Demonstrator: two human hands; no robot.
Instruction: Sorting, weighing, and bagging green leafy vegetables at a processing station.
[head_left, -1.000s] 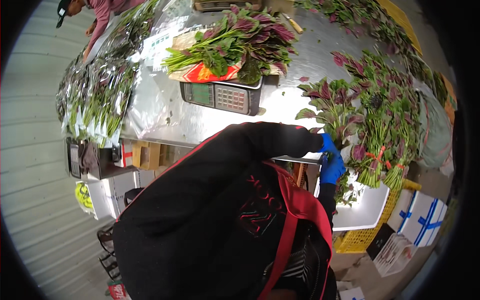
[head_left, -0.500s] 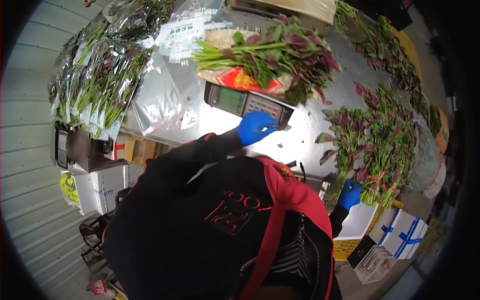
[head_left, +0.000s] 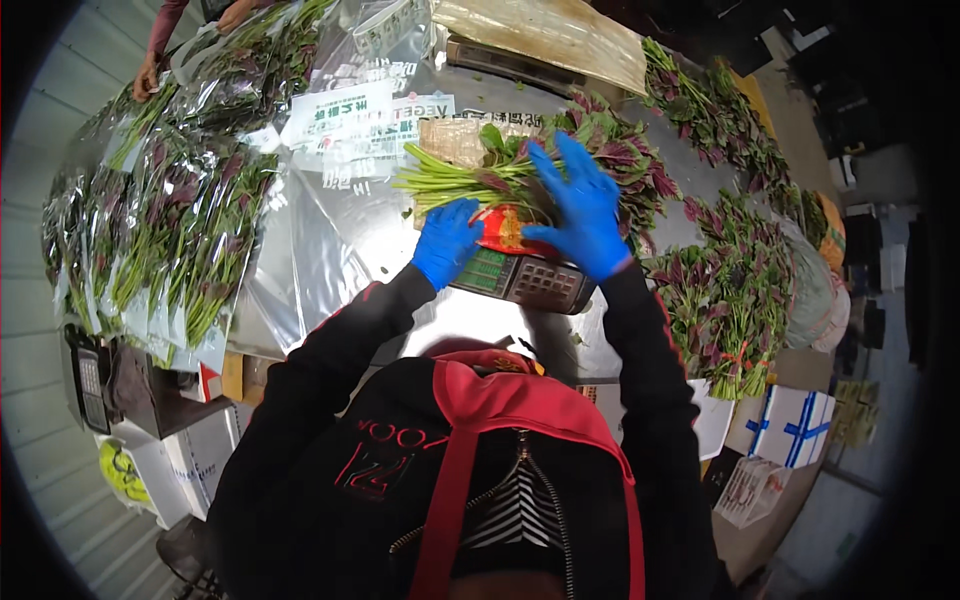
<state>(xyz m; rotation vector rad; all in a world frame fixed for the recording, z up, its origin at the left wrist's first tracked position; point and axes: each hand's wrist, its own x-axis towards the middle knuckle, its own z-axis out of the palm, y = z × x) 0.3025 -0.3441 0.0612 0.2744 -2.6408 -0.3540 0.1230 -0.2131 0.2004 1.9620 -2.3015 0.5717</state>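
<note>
Right hand (head_left: 586,218), leafy bunch (head_left: 500,178) beneath

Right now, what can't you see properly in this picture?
Head view: the middle of the leafy bunch, behind the right hand.
Head view: the top of the scale, under the bunch and red wrapper.
Head view: the scale's left end, behind the left hand.
Head view: most of the other person, cut off by the top edge.
</note>
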